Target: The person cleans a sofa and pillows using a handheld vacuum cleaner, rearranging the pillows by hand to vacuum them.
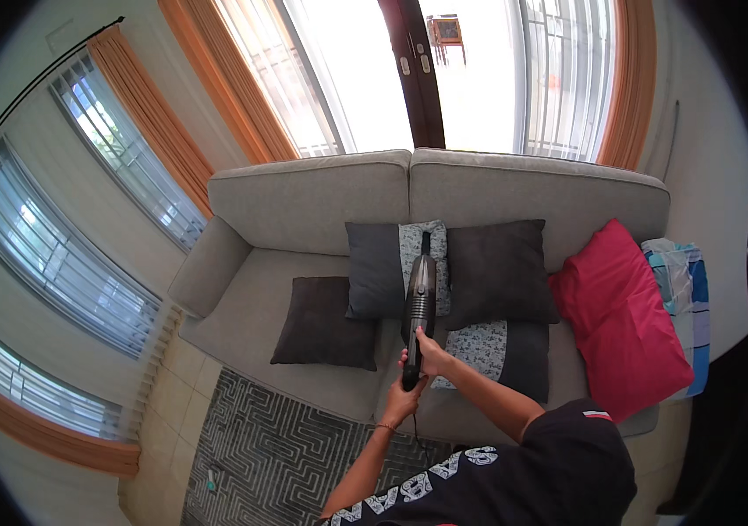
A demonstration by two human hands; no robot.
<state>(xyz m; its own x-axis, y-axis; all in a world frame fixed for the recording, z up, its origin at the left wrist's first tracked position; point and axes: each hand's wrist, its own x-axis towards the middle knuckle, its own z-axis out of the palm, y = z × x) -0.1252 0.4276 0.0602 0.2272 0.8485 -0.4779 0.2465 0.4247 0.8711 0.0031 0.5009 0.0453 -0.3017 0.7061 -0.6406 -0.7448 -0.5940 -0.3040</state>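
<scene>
Both my hands are on a black handheld vacuum cleaner (421,296), which points away from me over the grey fabric sofa (308,197). My left hand (403,398) wraps the rear end of its handle. Further forward, my right hand (428,354) grips the handle with the thumb on top. The narrow nozzle lies over the patterned part of a grey cushion (374,269); whether it touches the fabric I cannot tell. A dark cushion (502,273) adjoins it on the right, partly over another patterned cushion (479,345). A smaller dark cushion (328,322) lies to the left.
A red pillow (623,322) leans at the sofa's right end, beside folded blue patterned fabric (699,309). A cord (417,430) hangs from the vacuum's rear. Below lies a grey patterned rug (268,447) with a small green and white object (211,484). Orange curtains (229,79) frame the windows.
</scene>
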